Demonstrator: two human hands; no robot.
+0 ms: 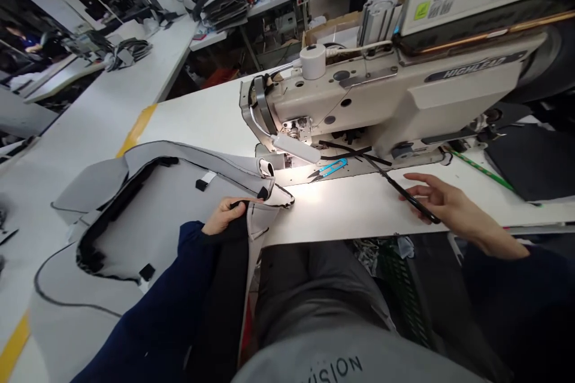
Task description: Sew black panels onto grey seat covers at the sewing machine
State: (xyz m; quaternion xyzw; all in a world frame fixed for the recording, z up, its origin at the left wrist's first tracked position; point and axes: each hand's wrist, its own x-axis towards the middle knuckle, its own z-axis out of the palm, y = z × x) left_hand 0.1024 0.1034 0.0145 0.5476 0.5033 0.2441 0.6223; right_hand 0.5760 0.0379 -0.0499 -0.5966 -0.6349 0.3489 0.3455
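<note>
Table (314,215): spreading white beneath the sewing machine (381,99).
Grey fabric piece (179,209): lying on the table at the left, one corner pointing toward the machine.
Left hand (223,213): gripping the fabric piece near that corner.
Right hand (442,204): spreading its fingers loosely beside a black strip (390,181); whether it is pinching, I cannot tell.
Blue snips (330,170): resting below the machine's arm.

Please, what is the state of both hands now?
Left hand: closed, holding the grey fabric piece.
Right hand: fingers partly spread at the thin black tool; whether gripping cannot be told.
</note>
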